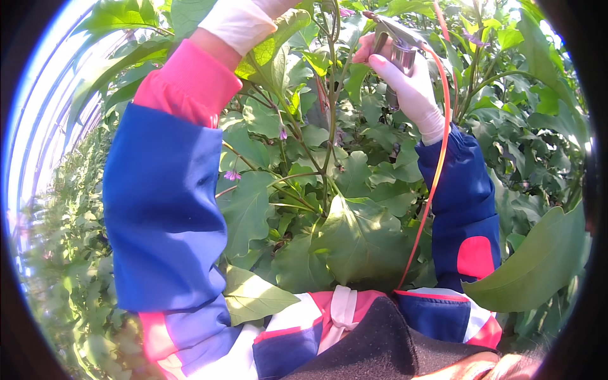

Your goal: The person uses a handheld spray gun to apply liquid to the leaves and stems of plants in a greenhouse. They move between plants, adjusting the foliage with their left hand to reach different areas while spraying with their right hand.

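My right hand (411, 83), in a pale thin glove with bare-looking fingertips, is wrapped around a metal hand tool (401, 54) at the upper right. An orange cord (445, 114) curves from beside the tool down to my chest; where it is fixed is not plain. At the top edge my left hand (240, 21) wears a white glove. Its fingers are cut off by the frame, so what they hold cannot be told. Between my arms stands an eggplant plant (331, 114), with upright stems, broad leaves and small purple flowers (232, 175). A yellowish leaf (280, 38) lies beside my left wrist.
Dense foliage (527, 128) surrounds both arms. One large leaf (532, 263) overlaps my right sleeve near the elbow, and another leaf (256, 292) rests close against my body. Another orange strand (441, 21) hangs behind the tool. Greenhouse hoops (35, 95) curve along the left.
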A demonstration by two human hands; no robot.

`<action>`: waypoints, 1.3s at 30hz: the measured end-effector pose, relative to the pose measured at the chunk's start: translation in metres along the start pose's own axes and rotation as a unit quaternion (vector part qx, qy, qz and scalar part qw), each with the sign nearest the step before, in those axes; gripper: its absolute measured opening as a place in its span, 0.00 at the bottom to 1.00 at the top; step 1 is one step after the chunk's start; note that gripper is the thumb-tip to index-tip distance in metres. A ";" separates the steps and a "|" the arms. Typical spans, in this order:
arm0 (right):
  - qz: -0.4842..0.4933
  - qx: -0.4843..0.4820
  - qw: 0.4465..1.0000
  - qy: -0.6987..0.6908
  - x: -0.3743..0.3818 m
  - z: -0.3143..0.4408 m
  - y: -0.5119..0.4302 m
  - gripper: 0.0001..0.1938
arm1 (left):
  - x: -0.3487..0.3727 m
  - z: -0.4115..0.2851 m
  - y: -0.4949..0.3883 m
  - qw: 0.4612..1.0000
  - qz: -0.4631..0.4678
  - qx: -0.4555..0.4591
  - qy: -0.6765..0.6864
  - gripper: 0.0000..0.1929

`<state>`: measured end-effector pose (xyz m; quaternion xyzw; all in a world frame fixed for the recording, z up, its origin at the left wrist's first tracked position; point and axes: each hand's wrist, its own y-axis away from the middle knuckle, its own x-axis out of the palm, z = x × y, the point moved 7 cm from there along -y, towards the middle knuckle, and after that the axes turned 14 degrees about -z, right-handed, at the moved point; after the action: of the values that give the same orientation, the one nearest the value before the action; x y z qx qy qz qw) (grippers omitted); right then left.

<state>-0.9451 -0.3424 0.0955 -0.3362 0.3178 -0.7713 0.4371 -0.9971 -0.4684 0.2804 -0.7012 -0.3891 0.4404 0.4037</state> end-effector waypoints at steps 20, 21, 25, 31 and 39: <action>-0.131 -0.363 0.905 0.180 -0.133 0.225 0.003 0.19 | 0.075 -0.114 0.111 0.924 0.040 0.303 -0.231 0.12; -0.140 -0.365 0.900 0.193 -0.146 0.231 0.008 0.19 | 0.093 -0.098 0.104 0.982 0.109 0.123 0.094 0.14; -0.143 -0.345 0.911 0.175 -0.189 0.242 0.040 0.17 | 0.173 -0.059 0.123 0.963 0.250 0.089 -0.044 0.16; -0.272 -0.304 0.866 0.289 -0.195 0.217 0.063 0.20 | 0.167 -0.022 0.065 0.992 0.015 0.101 -0.078 0.20; -0.169 -0.160 0.937 0.260 -0.126 0.190 0.058 0.26 | 0.189 0.025 0.037 0.996 0.066 0.053 -0.033 0.18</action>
<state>-0.7175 -0.2918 0.1283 -0.2386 0.4780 -0.8332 0.1424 -0.9549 -0.3061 0.1825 -0.6879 -0.3314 0.5088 0.3975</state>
